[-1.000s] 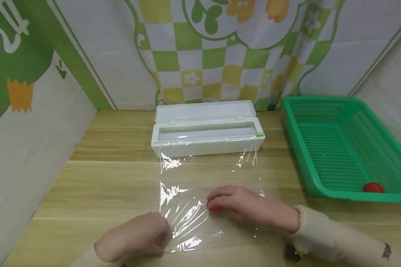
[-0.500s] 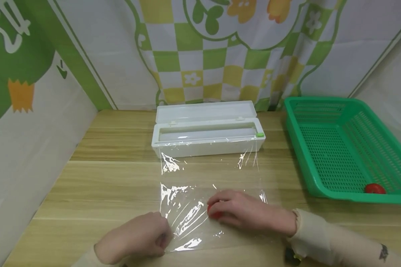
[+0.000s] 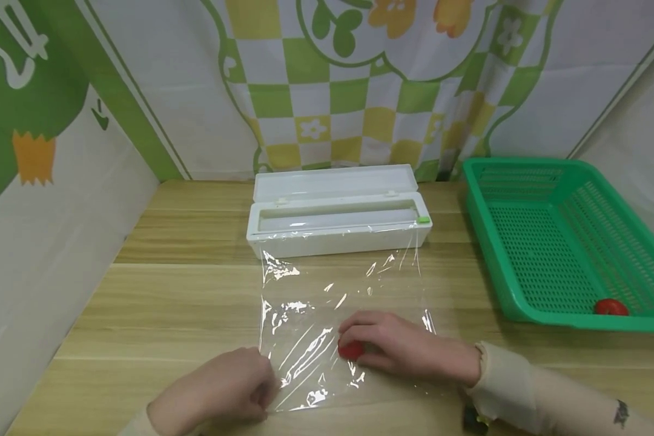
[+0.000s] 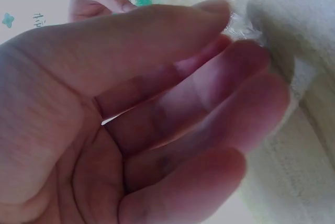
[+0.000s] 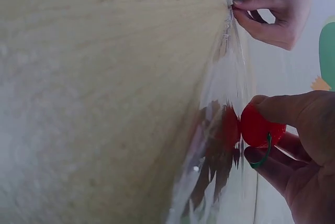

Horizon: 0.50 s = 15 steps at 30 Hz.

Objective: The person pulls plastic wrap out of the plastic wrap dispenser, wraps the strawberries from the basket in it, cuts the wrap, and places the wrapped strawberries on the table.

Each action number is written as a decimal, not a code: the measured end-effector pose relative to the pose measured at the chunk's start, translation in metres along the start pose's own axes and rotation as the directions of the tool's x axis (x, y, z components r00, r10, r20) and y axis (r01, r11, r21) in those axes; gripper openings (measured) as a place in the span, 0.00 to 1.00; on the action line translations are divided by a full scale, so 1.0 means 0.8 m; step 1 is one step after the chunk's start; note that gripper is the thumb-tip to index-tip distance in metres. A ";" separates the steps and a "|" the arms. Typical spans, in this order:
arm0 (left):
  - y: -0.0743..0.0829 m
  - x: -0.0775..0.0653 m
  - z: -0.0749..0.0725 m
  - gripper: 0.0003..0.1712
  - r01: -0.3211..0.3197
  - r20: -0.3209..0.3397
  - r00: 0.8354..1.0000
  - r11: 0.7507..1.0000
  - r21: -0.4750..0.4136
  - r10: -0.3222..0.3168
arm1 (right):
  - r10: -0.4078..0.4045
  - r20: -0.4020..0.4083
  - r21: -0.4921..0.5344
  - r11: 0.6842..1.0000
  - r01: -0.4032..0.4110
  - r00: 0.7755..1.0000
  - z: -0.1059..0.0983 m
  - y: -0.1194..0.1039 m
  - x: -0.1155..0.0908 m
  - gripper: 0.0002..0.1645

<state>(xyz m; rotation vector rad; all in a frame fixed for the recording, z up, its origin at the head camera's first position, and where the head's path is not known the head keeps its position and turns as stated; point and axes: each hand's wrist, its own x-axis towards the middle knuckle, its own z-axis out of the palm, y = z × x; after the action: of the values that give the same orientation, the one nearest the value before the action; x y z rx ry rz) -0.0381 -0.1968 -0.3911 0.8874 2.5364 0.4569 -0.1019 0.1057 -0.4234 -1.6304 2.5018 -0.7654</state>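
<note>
A sheet of clear plastic wrap runs from the white wrap dispenser box toward me. My left hand pinches its near left corner between thumb and finger; the right wrist view also shows this left hand. With curled fingers my right hand holds a small red tomato over the middle of the film. Up close, the tomato has a green stem and touches or nearly touches the shiny film, which reflects it.
The dispenser's lid stands raised at the back. At right is a green plastic basket with another red tomato in its near corner. A small dark object lies beneath my right sleeve. Patterned cloth hangs behind the wooden table.
The right hand has shifted slightly toward me with the tomato, and more of the tomato shows. Glints and creases on the wrap have changed. The left hand stays almost in place.
</note>
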 end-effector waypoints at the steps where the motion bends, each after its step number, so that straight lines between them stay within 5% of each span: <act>1: 0.000 0.000 0.000 0.17 -0.005 -0.006 1.000 1.000 0.007 0.005 | 0.013 0.006 0.004 1.000 -0.013 1.000 0.000 0.000 0.000 0.18; 7: 0.003 0.004 0.001 0.18 -0.056 -0.033 0.998 0.997 0.051 0.057 | 0.093 0.044 0.037 0.995 -0.095 0.995 -0.002 -0.003 0.000 0.23; 15: 0.006 0.009 0.008 0.18 -0.055 -0.044 0.997 0.996 0.071 0.058 | 0.061 0.023 0.015 0.998 -0.061 0.998 0.000 0.000 -0.003 0.23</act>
<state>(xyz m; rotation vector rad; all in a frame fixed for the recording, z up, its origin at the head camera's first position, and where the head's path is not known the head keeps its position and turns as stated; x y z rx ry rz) -0.0379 -0.1872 -0.3963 0.9875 2.5883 0.4134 -0.1012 0.1077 -0.4236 -1.5414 2.5108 -0.7542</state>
